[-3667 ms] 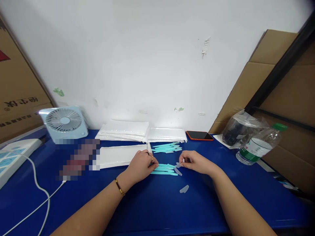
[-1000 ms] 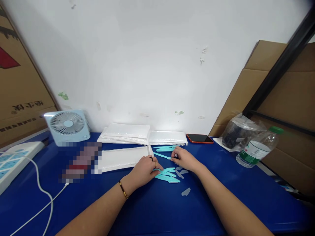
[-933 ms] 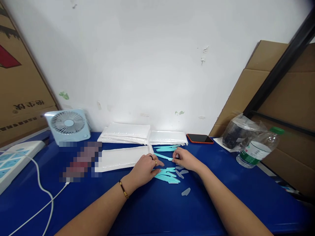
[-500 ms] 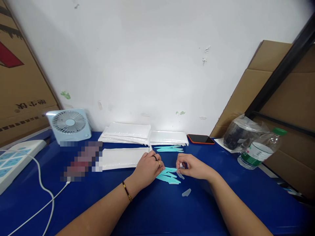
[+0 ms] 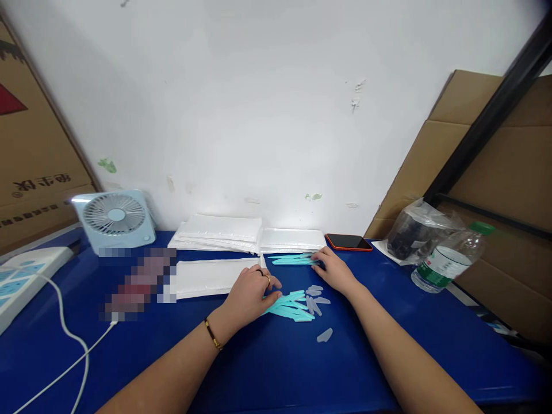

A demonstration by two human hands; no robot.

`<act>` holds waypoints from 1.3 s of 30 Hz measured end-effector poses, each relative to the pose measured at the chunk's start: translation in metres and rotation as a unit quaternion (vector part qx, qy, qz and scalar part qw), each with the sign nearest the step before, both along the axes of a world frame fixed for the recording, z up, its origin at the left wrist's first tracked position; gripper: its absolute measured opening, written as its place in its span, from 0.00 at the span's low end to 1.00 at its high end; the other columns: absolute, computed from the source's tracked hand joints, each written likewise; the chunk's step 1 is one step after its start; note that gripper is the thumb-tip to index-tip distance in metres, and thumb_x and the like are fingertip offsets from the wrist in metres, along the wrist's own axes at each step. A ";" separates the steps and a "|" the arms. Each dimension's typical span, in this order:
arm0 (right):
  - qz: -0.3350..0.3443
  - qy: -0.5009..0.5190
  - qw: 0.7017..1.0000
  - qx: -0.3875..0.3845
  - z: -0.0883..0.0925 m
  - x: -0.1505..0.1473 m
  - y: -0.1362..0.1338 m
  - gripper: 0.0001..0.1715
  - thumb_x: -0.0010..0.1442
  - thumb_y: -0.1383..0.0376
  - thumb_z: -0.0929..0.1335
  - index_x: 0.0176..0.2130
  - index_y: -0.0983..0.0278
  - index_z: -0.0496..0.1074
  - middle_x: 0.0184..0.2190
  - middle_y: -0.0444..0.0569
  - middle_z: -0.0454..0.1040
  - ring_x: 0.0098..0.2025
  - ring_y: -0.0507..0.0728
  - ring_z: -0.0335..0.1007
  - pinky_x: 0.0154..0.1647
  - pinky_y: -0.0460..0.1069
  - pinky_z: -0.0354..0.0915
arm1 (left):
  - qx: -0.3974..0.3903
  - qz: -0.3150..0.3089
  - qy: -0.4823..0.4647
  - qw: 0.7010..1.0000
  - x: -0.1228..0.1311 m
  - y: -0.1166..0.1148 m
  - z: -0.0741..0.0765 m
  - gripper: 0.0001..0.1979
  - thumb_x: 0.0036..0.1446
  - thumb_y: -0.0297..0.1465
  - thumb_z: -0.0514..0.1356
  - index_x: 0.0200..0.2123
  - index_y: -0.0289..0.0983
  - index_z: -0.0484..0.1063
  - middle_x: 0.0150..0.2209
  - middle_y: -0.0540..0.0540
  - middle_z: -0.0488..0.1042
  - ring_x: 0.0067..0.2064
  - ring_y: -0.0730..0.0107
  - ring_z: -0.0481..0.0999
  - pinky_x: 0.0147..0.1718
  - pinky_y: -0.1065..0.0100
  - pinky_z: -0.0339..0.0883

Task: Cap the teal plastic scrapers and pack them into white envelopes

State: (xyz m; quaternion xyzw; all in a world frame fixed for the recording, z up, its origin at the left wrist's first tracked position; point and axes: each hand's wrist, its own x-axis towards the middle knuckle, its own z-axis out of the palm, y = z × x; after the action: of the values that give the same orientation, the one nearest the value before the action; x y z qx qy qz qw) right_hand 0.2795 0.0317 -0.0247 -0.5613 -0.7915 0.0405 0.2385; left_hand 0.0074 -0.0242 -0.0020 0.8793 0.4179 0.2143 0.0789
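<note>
On the blue table lies a fanned pile of slim teal plastic pieces. My left hand rests on the pile's left end with fingers curled down on it. Several small clear caps lie just right of the pile, and one more clear cap sits nearer me. My right hand reaches out to a second, farther group of teal pieces, fingertips touching its right end. Whether those fingers grip a piece is hidden.
White padded envelopes are stacked by the wall, one more envelope lies flat beside my left hand. A small fan, power strip with white cable, phone, plastic bag, water bottle and cardboard surround the work area.
My right hand left the near pile, where it held a small clear cap, and moved out to the far group of teal pieces. My left hand stayed on the near pile.
</note>
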 end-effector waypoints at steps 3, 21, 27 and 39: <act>0.003 -0.036 0.999 0.011 0.000 -0.001 0.000 0.07 0.58 0.64 0.64 0.35 0.62 0.70 0.38 0.49 0.66 0.37 0.54 0.65 0.38 0.49 0.61 | 0.015 0.012 -0.006 1.000 -0.001 0.002 -0.001 0.10 0.57 0.37 0.55 0.40 0.43 0.73 0.34 0.48 0.72 0.41 0.63 0.67 0.39 0.63 0.60; 0.200 0.119 0.953 -0.192 0.023 -0.016 -0.041 0.15 0.54 0.55 0.67 0.31 0.66 0.73 0.26 0.46 0.69 0.25 0.50 0.59 0.25 0.44 0.57 | 0.029 0.011 0.025 0.999 0.009 -0.004 0.000 0.11 0.59 0.37 0.53 0.34 0.41 0.73 0.31 0.49 0.73 0.38 0.65 0.67 0.37 0.63 0.55; 0.211 0.137 0.947 -0.199 0.029 -0.016 -0.045 0.16 0.54 0.54 0.67 0.31 0.66 0.73 0.25 0.46 0.68 0.25 0.49 0.59 0.25 0.44 0.57 | 0.010 -0.003 0.030 1.000 0.011 -0.005 0.000 0.11 0.59 0.34 0.53 0.30 0.40 0.73 0.31 0.48 0.74 0.39 0.66 0.67 0.37 0.63 0.56; 0.023 0.002 1.000 -0.016 0.003 0.002 -0.005 0.10 0.56 0.62 0.65 0.37 0.63 0.72 0.36 0.49 0.69 0.35 0.54 0.65 0.35 0.48 0.61 | 0.012 -0.070 0.062 0.996 0.011 -0.009 -0.006 0.26 0.49 0.49 0.59 0.50 0.47 0.67 0.44 0.48 0.71 0.48 0.61 0.65 0.44 0.62 0.52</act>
State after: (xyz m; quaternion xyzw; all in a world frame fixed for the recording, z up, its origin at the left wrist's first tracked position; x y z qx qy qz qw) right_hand 0.2813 0.0262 -0.0212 -0.5465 -0.8031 0.0595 0.2298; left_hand 0.0182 -0.0336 -0.0084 0.9190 0.3565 0.1585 0.0571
